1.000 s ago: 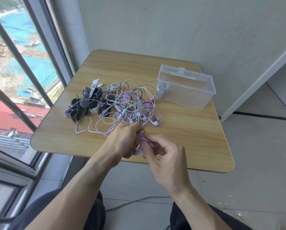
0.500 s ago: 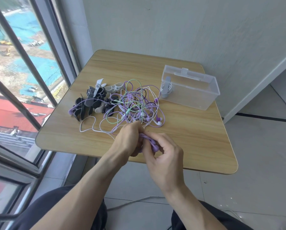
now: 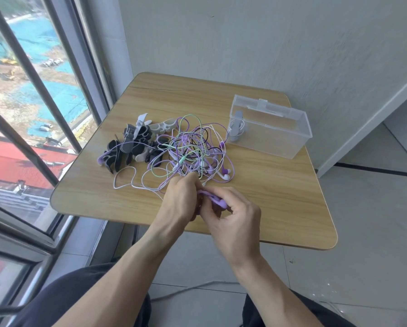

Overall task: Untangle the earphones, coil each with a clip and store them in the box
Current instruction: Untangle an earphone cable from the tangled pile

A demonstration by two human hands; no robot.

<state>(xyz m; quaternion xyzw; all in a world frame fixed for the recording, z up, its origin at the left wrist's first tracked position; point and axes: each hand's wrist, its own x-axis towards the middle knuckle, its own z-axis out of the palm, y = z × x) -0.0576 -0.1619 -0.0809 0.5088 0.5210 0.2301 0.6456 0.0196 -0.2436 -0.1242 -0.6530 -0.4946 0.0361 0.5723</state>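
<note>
While the big tangle of earphones (image 3: 188,149) sits mid-worktop (image 3: 280,192), both hands work at the near edge of it. The left hand (image 3: 180,200) has its fingers curled in, and its grip seems closed on cable strands coming out of the knot, though what's under the fingers is hidden. The right hand (image 3: 233,220) pinches a purple clip (image 3: 213,198) between thumb and fingertips, right up against the left hand. Left of the tangle there's a pile of spare clips (image 3: 132,143), black, grey, white and purple ones, touching the cables. At the far right sits the clear box (image 3: 272,134), lid off, with one white earphone coil (image 3: 236,126) already clipped and parked in its left end. A window (image 3: 32,114) runs along the left side.
</note>
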